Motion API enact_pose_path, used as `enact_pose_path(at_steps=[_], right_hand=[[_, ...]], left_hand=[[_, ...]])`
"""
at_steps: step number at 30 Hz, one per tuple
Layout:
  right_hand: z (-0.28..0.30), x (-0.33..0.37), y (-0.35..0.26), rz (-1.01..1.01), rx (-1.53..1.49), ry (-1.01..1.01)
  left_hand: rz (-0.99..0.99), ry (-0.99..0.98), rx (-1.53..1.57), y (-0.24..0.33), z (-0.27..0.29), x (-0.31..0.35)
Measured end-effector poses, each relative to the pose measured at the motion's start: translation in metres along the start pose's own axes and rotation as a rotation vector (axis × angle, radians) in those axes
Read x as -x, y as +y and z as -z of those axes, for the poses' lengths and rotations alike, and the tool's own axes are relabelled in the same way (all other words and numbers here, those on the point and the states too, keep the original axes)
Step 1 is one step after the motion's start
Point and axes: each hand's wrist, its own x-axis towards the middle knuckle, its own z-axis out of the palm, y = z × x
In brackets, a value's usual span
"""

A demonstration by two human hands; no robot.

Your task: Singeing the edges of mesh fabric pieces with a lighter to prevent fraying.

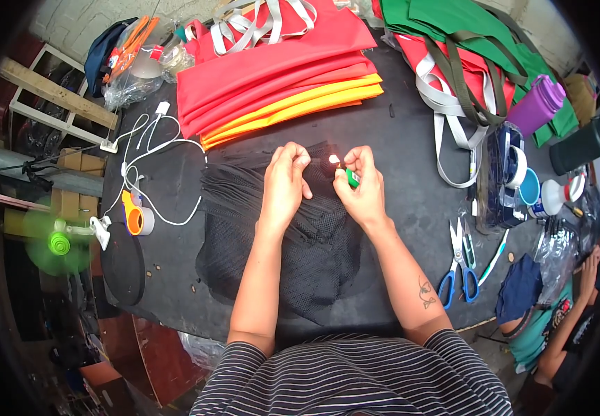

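Observation:
My right hand (362,191) is closed around a small green lighter (352,179), and a bright flame glows at its tip. Facing it, my left hand (285,182) has its fingers curled in; whatever they pinch is hidden. Beneath both hands, a heap of black mesh fabric (279,267) lies on the dark table, gathered into folds toward its upper part. The flame burns between my two hands, close to the far edge of the black fabric.
Folded red bags (244,87) are stacked over yellow ones at the back. Green bags (452,24) lie back right. On the right are blue-handled scissors (458,263) and a purple bottle (537,104). To the left sit a tape dispenser (135,213), white cable (128,166) and spinning green fan (58,243).

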Motion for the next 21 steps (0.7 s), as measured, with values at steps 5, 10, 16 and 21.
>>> enact_pose_path(at_steps=[5,10,16,21], right_hand=[[-0.001,-0.003,-0.004,-0.005,0.013,-0.009],[-0.002,-0.004,-0.009,-0.040,0.077,-0.090],[-0.003,-0.002,-0.012,-0.063,0.054,-0.128],[-0.002,-0.001,-0.013,-0.073,0.004,-0.107]], left_hand=[[0.033,0.015,0.016,0.003,-0.002,0.001],[0.042,0.016,0.023,0.003,-0.002,0.002],[0.036,0.027,0.033,0.003,-0.002,0.002],[0.017,0.036,0.042,0.003,-0.002,0.002]])
